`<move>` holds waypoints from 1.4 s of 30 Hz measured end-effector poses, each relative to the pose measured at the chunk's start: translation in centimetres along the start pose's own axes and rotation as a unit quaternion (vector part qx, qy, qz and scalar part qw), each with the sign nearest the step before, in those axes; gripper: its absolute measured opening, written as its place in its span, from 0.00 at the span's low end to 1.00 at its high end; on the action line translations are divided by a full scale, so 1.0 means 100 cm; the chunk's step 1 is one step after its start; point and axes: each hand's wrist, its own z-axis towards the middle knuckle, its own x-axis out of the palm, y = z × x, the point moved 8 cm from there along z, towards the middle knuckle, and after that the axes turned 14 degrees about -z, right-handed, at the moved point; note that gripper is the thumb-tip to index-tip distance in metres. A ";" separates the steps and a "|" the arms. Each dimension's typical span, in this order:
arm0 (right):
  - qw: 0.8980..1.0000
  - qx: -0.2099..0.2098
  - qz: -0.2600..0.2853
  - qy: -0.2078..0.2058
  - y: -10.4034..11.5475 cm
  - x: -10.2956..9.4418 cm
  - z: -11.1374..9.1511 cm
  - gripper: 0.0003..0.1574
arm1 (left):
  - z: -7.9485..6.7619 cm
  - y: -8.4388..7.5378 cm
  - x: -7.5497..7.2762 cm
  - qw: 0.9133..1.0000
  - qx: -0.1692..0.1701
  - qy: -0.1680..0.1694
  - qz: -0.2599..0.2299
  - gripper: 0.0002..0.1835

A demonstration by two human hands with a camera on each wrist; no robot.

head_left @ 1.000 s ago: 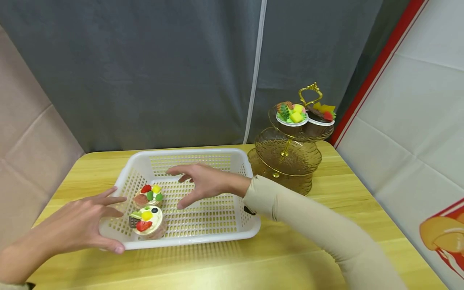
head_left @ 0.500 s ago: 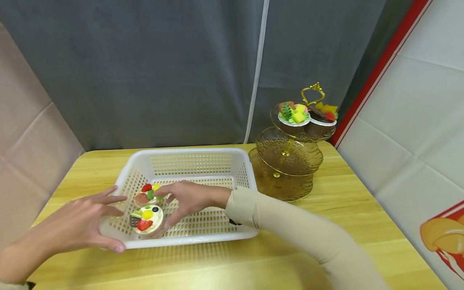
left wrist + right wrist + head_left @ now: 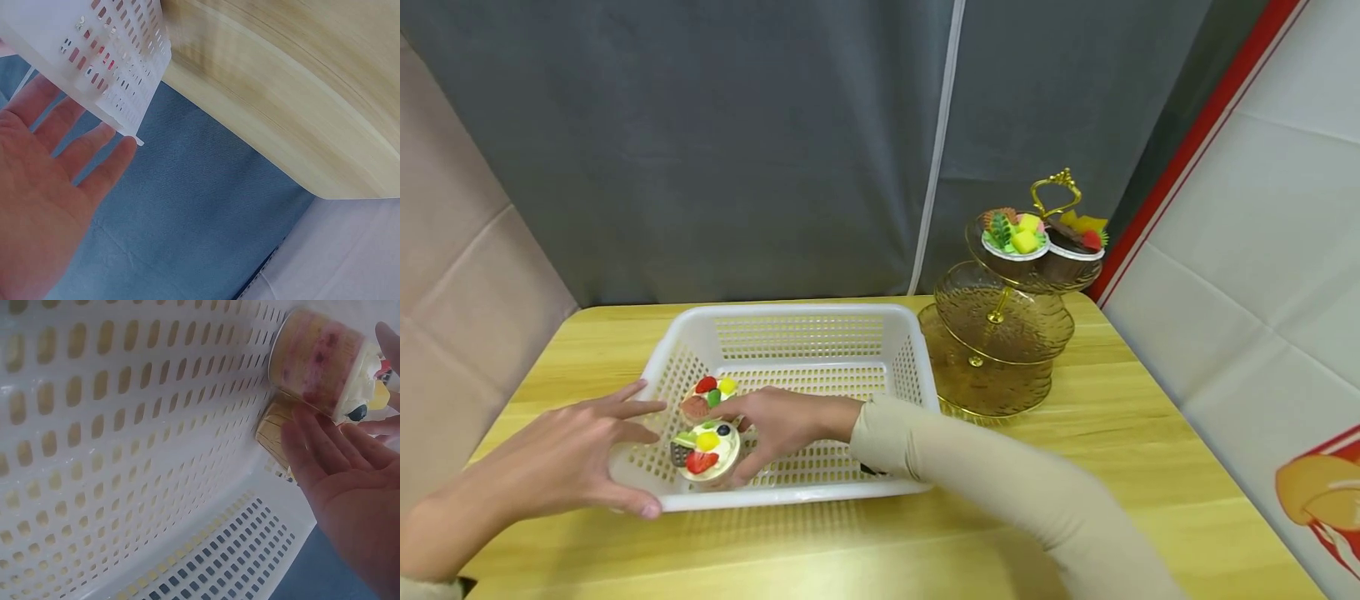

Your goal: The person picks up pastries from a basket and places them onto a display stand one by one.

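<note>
A white perforated plastic basket (image 3: pixel 805 311) stands on the wooden table. In its left end, a clear dessert cup with cream, strawberry, yellow fruit and a blueberry (image 3: pixel 718 458) sits in front of a fruit-topped tart (image 3: pixel 696 407). My right hand (image 3: pixel 786 421) reaches in from the right, fingers behind the dessert cup and thumb at its near right side. In the right wrist view, the fingers lie almost straight along the cup's pink layered side (image 3: pixel 319 362). My left hand (image 3: pixel 568 454) rests at the basket's front left corner, fingers spread over the left rim and thumb at the front rim.
A three-tier amber cake stand (image 3: pixel 1000 321) with a gold handle stands at the right. Its top tier holds a cupcake with green and yellow topping (image 3: pixel 1017 237) and a chocolate one (image 3: pixel 1075 250). A grey curtain (image 3: pixel 737 150) hangs behind the table.
My right hand has moved left and down from the middle of the basket to the dessert cup. My left hand has stayed at the corner. The view has shifted slightly.
</note>
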 end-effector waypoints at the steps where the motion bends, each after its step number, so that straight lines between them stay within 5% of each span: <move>1: 1.000 0.002 0.002 0.001 0.000 0.000 0.001 0.55 | 0.000 0.000 0.000 1.000 0.001 -0.001 -0.001 0.42; 27: 0.996 0.033 -0.086 0.017 0.008 0.009 0.022 0.57 | 0.000 0.002 0.002 1.000 0.005 -0.002 -0.001 0.42; 42: 1.000 -0.016 -0.017 -0.009 0.014 -0.007 0.009 0.44 | 0.000 0.001 0.001 1.000 0.002 0.001 -0.001 0.43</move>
